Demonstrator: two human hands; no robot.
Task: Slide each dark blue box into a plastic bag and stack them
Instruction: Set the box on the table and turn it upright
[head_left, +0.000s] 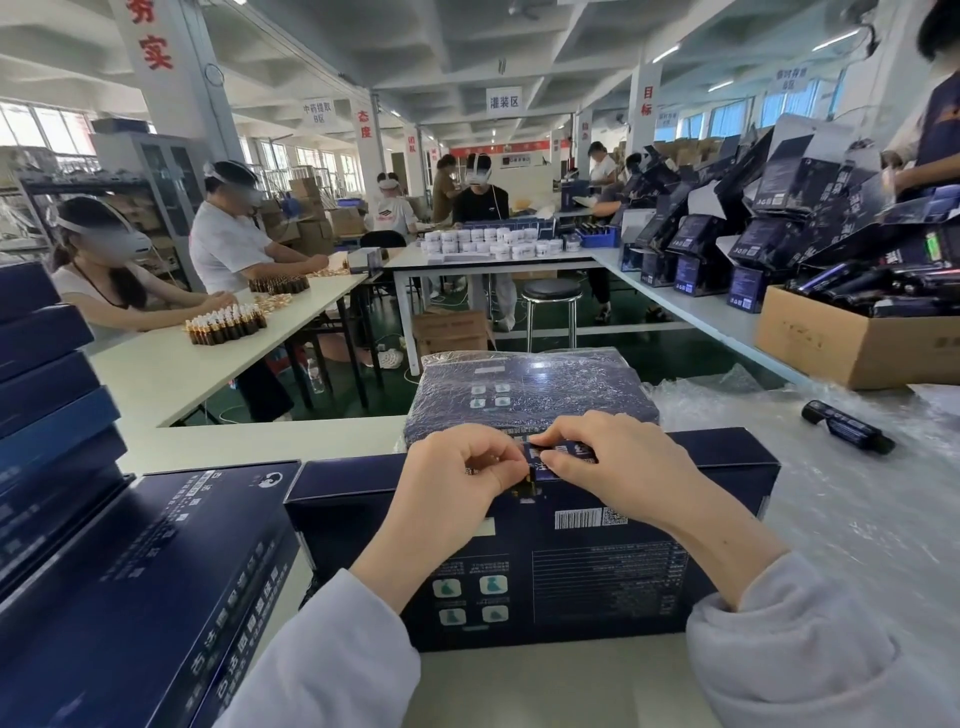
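A dark blue box (587, 561) stands on the white table right in front of me, its printed face toward me. My left hand (457, 473) and my right hand (618, 462) meet at the middle of its top edge. Both pinch a small dark blue flap or label (558, 457) there. Just behind it lies a stack of dark blue boxes wrapped in clear plastic bags (524, 395). Loose plastic bags (852, 467) cover the table to the right.
Unwrapped dark blue boxes (140, 582) lie at my left, with a taller pile (47, 374) at the left edge. A dark tube (847, 426) lies on the plastic at right. A cardboard carton (852, 343) stands behind it. Other people work at tables farther back.
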